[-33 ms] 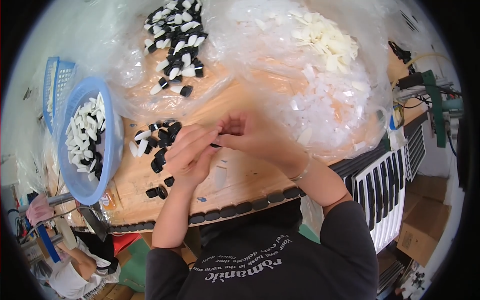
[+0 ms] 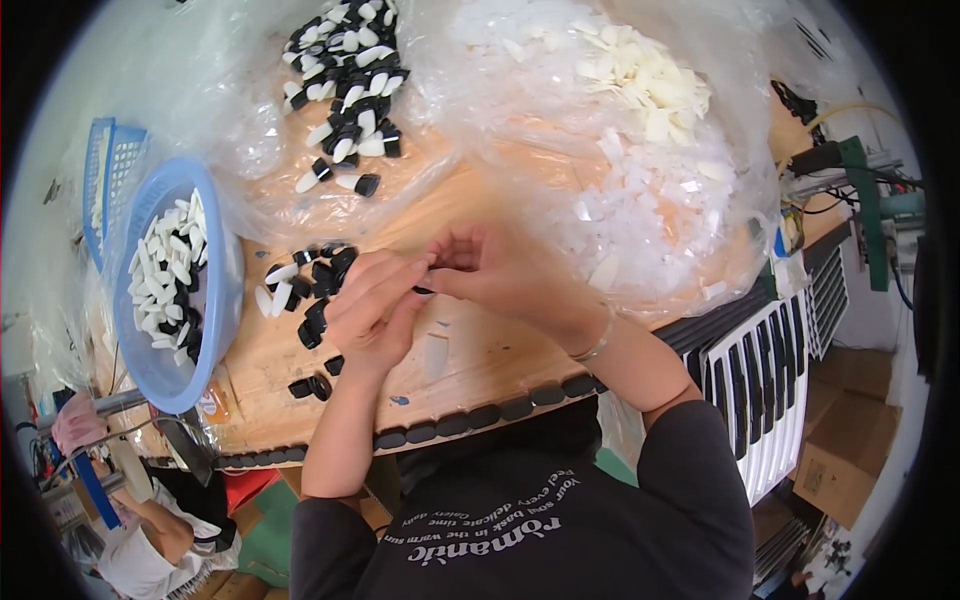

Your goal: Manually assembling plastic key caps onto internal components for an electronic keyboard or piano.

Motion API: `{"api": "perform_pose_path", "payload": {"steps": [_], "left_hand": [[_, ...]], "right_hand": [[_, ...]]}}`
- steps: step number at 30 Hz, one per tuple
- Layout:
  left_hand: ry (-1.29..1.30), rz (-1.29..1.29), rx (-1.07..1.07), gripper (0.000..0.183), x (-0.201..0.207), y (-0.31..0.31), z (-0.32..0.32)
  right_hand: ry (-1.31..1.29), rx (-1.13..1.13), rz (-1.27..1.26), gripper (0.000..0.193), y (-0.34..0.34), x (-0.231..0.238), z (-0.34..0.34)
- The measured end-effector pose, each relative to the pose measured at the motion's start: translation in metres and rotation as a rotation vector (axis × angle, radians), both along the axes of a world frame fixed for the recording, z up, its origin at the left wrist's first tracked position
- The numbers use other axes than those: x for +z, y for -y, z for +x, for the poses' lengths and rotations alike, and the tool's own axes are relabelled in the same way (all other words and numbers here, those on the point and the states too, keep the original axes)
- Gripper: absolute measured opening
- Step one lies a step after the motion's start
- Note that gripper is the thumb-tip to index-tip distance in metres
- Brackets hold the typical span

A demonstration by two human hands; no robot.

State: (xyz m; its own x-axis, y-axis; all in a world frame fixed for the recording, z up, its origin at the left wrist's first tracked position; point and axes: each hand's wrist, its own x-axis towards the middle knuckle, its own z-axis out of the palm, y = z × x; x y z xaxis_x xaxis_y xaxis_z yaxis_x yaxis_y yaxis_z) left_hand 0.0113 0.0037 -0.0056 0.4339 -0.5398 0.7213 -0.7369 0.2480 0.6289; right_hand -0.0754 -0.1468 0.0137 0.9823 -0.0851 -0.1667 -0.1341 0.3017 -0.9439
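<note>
My left hand [image 2: 372, 312] and my right hand [image 2: 492, 268] meet fingertip to fingertip over a wooden table [image 2: 500, 350]. Between them they pinch a small black piece [image 2: 424, 290], mostly hidden by the fingers. A loose heap of black and white pieces [image 2: 305, 285] lies just left of my left hand. One white piece [image 2: 437, 352] rests on the wood below my hands. A few black pieces [image 2: 310, 385] lie near my left wrist.
A blue basket [image 2: 222, 300] of white and black pieces stands at the left. Clear bags hold black-and-white pieces [image 2: 345, 70], cream pieces [image 2: 640, 80] and translucent pieces [image 2: 640, 215]. Black pieces [image 2: 480, 415] line the table's front edge. A white slotted rack [image 2: 770, 370] stands right; another person [image 2: 150, 540] sits lower left.
</note>
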Motion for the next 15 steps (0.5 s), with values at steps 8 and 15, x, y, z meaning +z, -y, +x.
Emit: {"api": "perform_pose_path", "payload": {"steps": [8,15], "left_hand": [[-0.431,-0.071,-0.025,0.035,-0.008,-0.004,0.0],[-0.764,-0.201,-0.108,0.033,-0.01,-0.014,0.01]], "right_hand": [[0.006,-0.064,-0.097,0.018,0.03,0.002,0.005],[0.067,-0.471,-0.976,0.01,0.148,-0.005,0.055]]}}
